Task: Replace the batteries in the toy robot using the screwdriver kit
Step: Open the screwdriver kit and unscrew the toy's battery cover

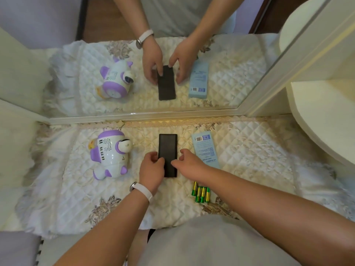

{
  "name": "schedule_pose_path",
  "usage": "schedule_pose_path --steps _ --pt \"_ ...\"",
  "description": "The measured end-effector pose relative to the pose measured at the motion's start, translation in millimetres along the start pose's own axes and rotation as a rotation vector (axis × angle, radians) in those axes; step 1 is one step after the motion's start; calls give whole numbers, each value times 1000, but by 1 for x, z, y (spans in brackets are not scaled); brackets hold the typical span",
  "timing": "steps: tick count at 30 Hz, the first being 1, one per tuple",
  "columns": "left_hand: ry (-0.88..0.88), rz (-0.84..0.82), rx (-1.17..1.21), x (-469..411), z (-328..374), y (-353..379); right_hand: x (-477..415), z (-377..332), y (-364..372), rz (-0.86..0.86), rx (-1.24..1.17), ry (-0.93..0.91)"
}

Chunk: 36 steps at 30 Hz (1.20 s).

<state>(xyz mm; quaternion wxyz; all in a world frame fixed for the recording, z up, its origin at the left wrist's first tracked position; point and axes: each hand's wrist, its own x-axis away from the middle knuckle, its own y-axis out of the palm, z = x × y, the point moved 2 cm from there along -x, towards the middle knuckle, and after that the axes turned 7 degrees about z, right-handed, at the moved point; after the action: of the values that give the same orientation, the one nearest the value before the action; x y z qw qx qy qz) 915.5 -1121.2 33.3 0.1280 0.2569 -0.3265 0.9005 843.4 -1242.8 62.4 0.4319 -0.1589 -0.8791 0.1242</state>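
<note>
The flat black rectangular case (167,150), judged to be the screwdriver kit, lies closed at the centre of the work surface with its long axis pointing away from you. Your left hand (151,167) grips its left edge, fingers curled and thumb laid on the lid. Your right hand (189,160) pinches the right edge opposite, thumb reaching onto the top face. Both hands are therefore closed on the case, and it rests on the surface rather than being lifted. The step in hand is opening the kit. No seam or latch can be made out in this view, so it may slide or hinge; test gently before applying force. The next move calls for steadying the body with one hand, freeing the lid with the other and keeping the case level so the bits do not spill. The white-and-purple plastic toy robot (110,154) lies on its side well to the left, untouched, its battery cover not visible. The green-and-yellow cylindrical batteries (200,193) lie bunched beside your right forearm. A pale blue printed cardboard box (206,148) lies just right of the case. All of these rest on a cream quilted cloth (259,150) in front of a mirror (57,73).
</note>
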Motion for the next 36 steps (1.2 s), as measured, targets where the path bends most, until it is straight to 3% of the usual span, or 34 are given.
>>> schedule_pose_path --steps 11,17,26,30,36 --pt "111 -31 18 6 22 11 4 -5 -5 21 -373 14" --pt "193 -56 74 22 52 7 16 -10 -27 182 -416 -18" --pt "492 -75 -25 55 95 -12 57 -31 -52 355 -505 -189" --pt "536 -106 76 68 110 -18 73 -39 -64 455 -450 -263" --pt "536 -192 143 88 123 -24 92 -41 -77 466 -456 -332"
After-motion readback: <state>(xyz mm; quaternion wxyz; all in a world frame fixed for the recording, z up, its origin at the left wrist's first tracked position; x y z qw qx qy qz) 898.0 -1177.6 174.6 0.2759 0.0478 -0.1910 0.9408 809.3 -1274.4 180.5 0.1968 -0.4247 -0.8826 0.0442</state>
